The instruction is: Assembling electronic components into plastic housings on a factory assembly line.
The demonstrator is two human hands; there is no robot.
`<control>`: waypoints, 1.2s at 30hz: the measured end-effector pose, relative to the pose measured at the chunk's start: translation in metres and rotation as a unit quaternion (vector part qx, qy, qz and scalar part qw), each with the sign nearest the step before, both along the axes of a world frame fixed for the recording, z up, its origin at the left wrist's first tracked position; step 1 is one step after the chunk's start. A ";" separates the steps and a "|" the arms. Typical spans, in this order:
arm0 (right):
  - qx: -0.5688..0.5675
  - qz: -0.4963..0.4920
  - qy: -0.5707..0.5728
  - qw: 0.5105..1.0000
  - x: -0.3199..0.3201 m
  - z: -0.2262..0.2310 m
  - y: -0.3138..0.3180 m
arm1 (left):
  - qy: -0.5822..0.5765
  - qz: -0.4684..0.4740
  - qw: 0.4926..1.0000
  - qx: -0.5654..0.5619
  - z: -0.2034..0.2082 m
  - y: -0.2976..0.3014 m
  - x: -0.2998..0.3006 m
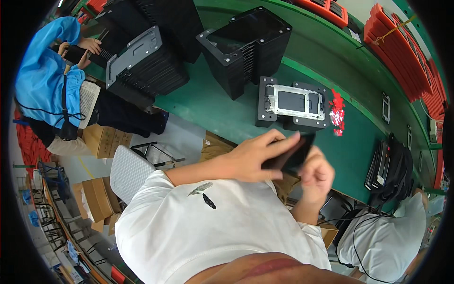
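Observation:
A thin dark panel (298, 156) with a glossy face, like a phone screen, is held tilted in front of my chest. My left hand (257, 158) grips it from the left, fingers along its upper side and thumb below. My right hand (318, 173) is at its lower right edge, fingers curled in a pinch; what they pinch is hidden. Beyond them on the green table sits a black fixture (267, 113) bearing a silver metal phone frame (283, 111). Just right of the fixture lies a pile of small red tabs (337, 113).
Stacks of black trays (146, 71) and another black tray stack (246, 47) stand on the green table (189, 111). Red trays (397, 52) are piled at the far right, a black bag (397, 165) below. A co-worker in blue (49, 85) stands left; another person's white sleeve (385, 241) is right.

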State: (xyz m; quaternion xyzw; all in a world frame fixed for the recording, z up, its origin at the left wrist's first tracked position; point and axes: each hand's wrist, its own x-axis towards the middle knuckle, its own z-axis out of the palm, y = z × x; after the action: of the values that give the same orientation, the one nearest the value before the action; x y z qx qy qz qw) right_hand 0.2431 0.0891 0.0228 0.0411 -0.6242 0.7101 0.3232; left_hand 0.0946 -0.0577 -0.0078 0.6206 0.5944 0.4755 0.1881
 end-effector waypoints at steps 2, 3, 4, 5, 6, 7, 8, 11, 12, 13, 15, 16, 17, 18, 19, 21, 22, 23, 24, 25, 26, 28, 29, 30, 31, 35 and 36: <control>0.025 -0.062 0.004 0.998 -0.002 0.000 0.041 | -0.150 -0.008 0.989 -0.010 0.000 -0.008 -0.005; 0.034 -0.150 -0.016 0.988 -0.002 -0.002 0.067 | -0.296 -0.026 0.955 -0.020 0.001 -0.011 -0.010; 0.069 -0.234 -0.119 0.962 -0.003 -0.010 0.097 | -0.434 -0.040 0.900 -0.028 0.000 -0.013 -0.014; 0.103 -0.321 -0.221 0.915 0.001 -0.022 0.126 | -0.434 -0.044 0.899 -0.031 0.002 -0.011 -0.019; 0.223 -0.357 -0.305 0.855 0.002 -0.049 0.158 | -0.452 -0.072 0.889 -0.019 0.006 -0.008 -0.026; 0.336 -0.378 -0.381 0.774 0.003 -0.071 0.176 | -0.470 -0.097 0.878 -0.008 0.011 -0.006 -0.030; 0.334 -0.376 -0.385 0.774 0.003 -0.073 0.172 | -0.488 -0.119 0.865 0.005 0.012 -0.006 -0.030; 0.534 -0.463 -0.303 0.640 -0.006 -0.066 0.158 | -0.508 -0.082 0.857 -0.001 0.013 -0.003 -0.029; 0.534 -0.462 -0.302 0.641 -0.008 -0.061 0.148 | -0.516 -0.064 0.854 -0.002 0.013 -0.001 -0.029; 0.396 -0.437 -0.255 0.766 -0.013 -0.043 0.120 | -0.517 -0.061 0.854 -0.001 0.011 -0.001 -0.029; 0.136 -0.290 -0.127 0.939 -0.015 -0.018 0.069 | -0.501 -0.079 0.861 -0.049 0.006 0.000 -0.029; 0.023 -0.170 -0.050 0.984 -0.016 -0.010 0.048 | -0.491 -0.087 0.864 -0.072 0.005 0.000 -0.029; -0.032 -0.089 -0.069 0.993 -0.018 0.001 0.026 | -0.492 -0.089 0.863 -0.072 0.006 0.001 -0.030; -0.089 -0.007 -0.085 0.992 -0.020 0.006 0.016 | -0.483 -0.122 0.864 -0.065 0.008 0.004 -0.029; -0.053 0.088 -0.107 0.989 -0.020 -0.004 0.017 | -0.474 -0.155 0.865 -0.058 0.010 0.007 -0.030; -0.017 0.182 -0.126 0.975 -0.022 -0.010 0.023 | -0.463 -0.186 0.865 -0.051 0.011 0.008 -0.032; 0.047 0.208 -0.157 0.964 -0.021 -0.007 0.027 | -0.438 -0.176 0.881 -0.039 0.010 0.008 -0.034; 0.111 0.232 -0.188 0.948 -0.021 0.000 0.032 | -0.413 -0.165 0.895 -0.026 0.011 0.007 -0.036; 0.174 0.255 -0.218 0.926 -0.020 0.003 0.036 | -0.387 -0.154 0.909 -0.012 0.011 0.007 -0.038; 0.176 0.256 -0.219 0.925 -0.017 0.003 0.041 | -0.387 -0.153 0.909 -0.010 0.015 0.005 -0.040; 0.134 0.174 -0.219 0.951 -0.011 0.002 0.047 | -0.398 -0.123 0.909 0.009 0.021 0.004 -0.042; 0.091 0.082 -0.221 0.968 -0.002 0.002 0.060 | -0.419 -0.070 0.904 0.042 0.033 0.001 -0.047; 0.077 -0.010 -0.227 0.971 0.000 0.000 0.066 | -0.422 -0.078 0.903 0.040 0.035 0.000 -0.054; 0.061 -0.107 -0.233 0.965 0.004 -0.002 0.072 | -0.368 -0.028 0.928 0.048 0.035 0.001 -0.062; 0.061 -0.123 -0.241 0.961 0.006 -0.005 0.075 | -0.316 0.020 0.947 0.058 0.035 0.001 -0.064; 0.018 -0.202 -0.223 0.954 -0.002 -0.015 0.080 | -0.360 0.053 0.931 0.014 0.043 0.007 -0.073; 0.010 -0.202 -0.205 0.958 -0.007 -0.016 0.079 | -0.338 0.069 0.939 0.009 0.042 0.011 -0.076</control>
State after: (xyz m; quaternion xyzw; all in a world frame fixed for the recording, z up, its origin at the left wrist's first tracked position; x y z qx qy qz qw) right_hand 0.2365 0.1681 0.0065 -0.2295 -0.6793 0.6170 0.3243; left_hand 0.0188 -0.0468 0.0342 0.3822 0.5333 0.6742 0.3391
